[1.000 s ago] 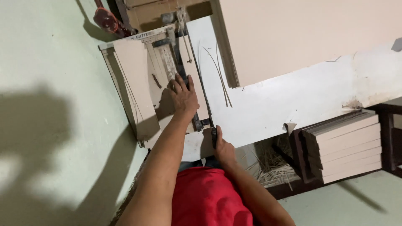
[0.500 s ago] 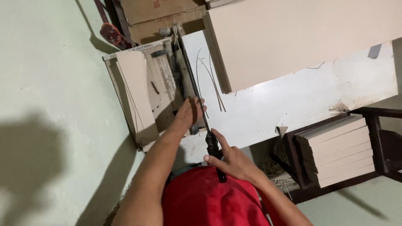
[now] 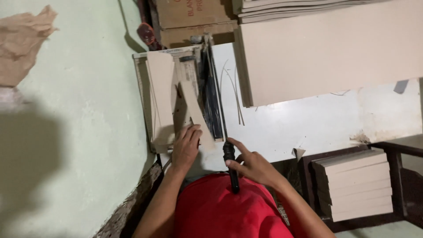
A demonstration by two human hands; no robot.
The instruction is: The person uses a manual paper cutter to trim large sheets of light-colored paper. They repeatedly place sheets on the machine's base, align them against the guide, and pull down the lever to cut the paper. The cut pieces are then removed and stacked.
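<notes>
Head view: cardboard strip (image 3: 192, 115) under left hand (image 3: 186, 147), cutter handle (image 3: 231, 169) in right hand (image 3: 253, 166).

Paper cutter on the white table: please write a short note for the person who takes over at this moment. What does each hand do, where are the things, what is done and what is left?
Left hand: flat on the tan card strip lying on the paper cutter, pressing it down.
Right hand: closed around the black handle of the cutter's blade arm; the arm is down along the cutting edge.
Thin trimmed slivers lie on the white table beside the cutter. A big tan board lies further right; a stack of cut boards is lower right.
Done: some trimming, judging by the slivers.
Left: the strip is not yet removed from the cutter.
</notes>
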